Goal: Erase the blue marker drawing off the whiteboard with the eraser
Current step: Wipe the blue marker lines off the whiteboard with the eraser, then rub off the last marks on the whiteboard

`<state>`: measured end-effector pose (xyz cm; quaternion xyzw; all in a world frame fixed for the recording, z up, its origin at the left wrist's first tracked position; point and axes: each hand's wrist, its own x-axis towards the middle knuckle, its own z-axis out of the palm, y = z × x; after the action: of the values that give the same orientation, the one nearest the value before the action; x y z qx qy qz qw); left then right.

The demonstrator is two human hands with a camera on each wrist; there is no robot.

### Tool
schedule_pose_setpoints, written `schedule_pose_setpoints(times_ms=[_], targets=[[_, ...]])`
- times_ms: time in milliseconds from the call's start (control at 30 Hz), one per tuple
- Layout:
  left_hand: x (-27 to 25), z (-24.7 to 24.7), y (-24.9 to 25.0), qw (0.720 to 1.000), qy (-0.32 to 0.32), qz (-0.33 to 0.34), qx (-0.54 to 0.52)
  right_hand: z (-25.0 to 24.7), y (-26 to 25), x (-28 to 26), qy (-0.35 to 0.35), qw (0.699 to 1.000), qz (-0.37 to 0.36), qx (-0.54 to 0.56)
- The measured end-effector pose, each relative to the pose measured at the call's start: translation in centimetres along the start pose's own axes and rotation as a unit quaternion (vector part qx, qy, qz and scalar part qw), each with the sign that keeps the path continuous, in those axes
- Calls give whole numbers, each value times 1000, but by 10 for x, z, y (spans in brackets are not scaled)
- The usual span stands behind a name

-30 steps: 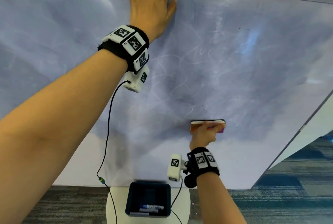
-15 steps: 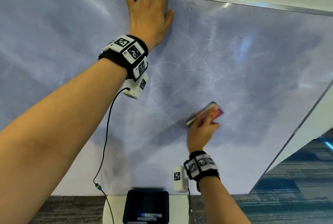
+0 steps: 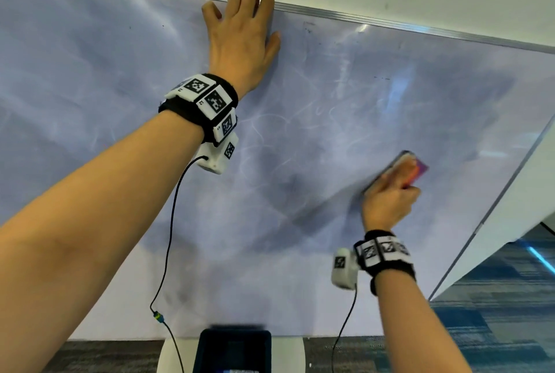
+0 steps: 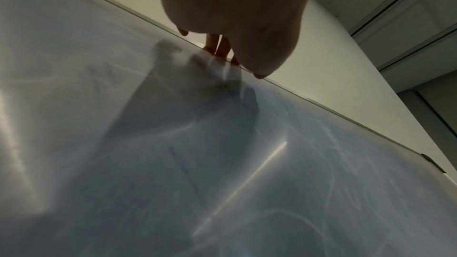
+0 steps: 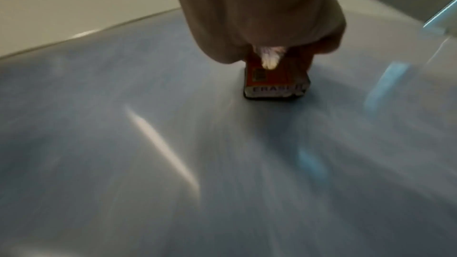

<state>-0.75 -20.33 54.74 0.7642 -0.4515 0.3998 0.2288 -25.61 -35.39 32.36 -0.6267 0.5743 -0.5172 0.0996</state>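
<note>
- Blue-grey smeared haze covers most of the large metal-framed whiteboard point(image 3: 330, 102); faint swirl traces remain, no sharp lines readable.
- Right hand point(image 3: 387, 201) is clamped on the small orange rectangular eraser point(image 3: 411, 167), tilted, pad pressed to the board's lower right; pic is motion-blurred. Wrist view shows the eraser point(image 5: 277, 83) w/ partly legible "ERASE" lettering.
- Left hand point(image 3: 243, 39) lies flat, fingers straight, near the aluminium top frame strip point(image 3: 420, 28); fingertips point(image 4: 217, 46) touch that edge.
- Left forearm crosses the board's left-centre, hiding part of it.
- Below: dark blue rectangular bin point(image 3: 234, 351) on a white round stand point(image 3: 168, 354), blue-grey carpet point(image 3: 495, 327).
</note>
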Motion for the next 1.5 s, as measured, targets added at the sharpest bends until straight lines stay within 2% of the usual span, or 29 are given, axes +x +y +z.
schedule_pose_setpoints(times_ms=[100, 167, 200, 300, 400, 500, 567, 700, 833, 900, 1000, 1133, 1200, 1267, 1333, 1433, 1500], targets=[[0, 0, 1, 1000, 6, 0, -8, -12, 6, 45, 25, 992, 126, 13], [0, 0, 1, 1000, 13, 3, -11, -10, -7, 56, 25, 988, 147, 24], [0, 0, 0, 1000, 16, 5, -9, -8, -20, 57, 27, 990, 133, 32], [1, -1, 0, 1000, 19, 7, -10, -1, -69, 50, 47, 997, 11, 68], [1, -1, 1, 1000, 20, 6, -8, 4, -128, 36, 31, 989, -116, 81], [2, -2, 0, 1000, 15, 11, 3, 11, -174, 7, -6, 966, -249, 61], [2, -3, -1, 1000, 13, 16, 15, 15, -187, -9, -24, 945, -323, 39], [0, -3, 1, 1000, -1, 16, 14, 14, -184, -13, -29, 932, -361, 4], [-14, -4, -1, 999, -19, 6, -32, 9, -160, -19, -28, 918, -395, -23], [-39, -2, -4, 999, 3, -4, -54, 9, -137, -34, -30, 905, -424, -5], [-103, 12, -13, 998, 9, -7, -66, 13, -91, -74, -76, 884, -459, 38], [-204, 40, -32, 993, -88, -9, -77, 27, -22, -146, -225, 855, -465, 41], [-255, 51, -44, 983, -168, -17, -73, 34, 14, -185, -324, 830, -455, 13], [-303, 58, -57, 961, -263, -27, -83, 33, 44, -222, -413, 794, -446, -13], [-343, 59, -69, 924, -368, -44, -94, 31, 69, -254, -494, 753, -432, -51], [-390, 55, -88, 841, -531, -64, -88, 30, 104, -294, -585, 706, -375, -138], [-415, 50, -99, 802, -590, -62, -68, 34, 124, -318, -621, 674, -349, -196]])
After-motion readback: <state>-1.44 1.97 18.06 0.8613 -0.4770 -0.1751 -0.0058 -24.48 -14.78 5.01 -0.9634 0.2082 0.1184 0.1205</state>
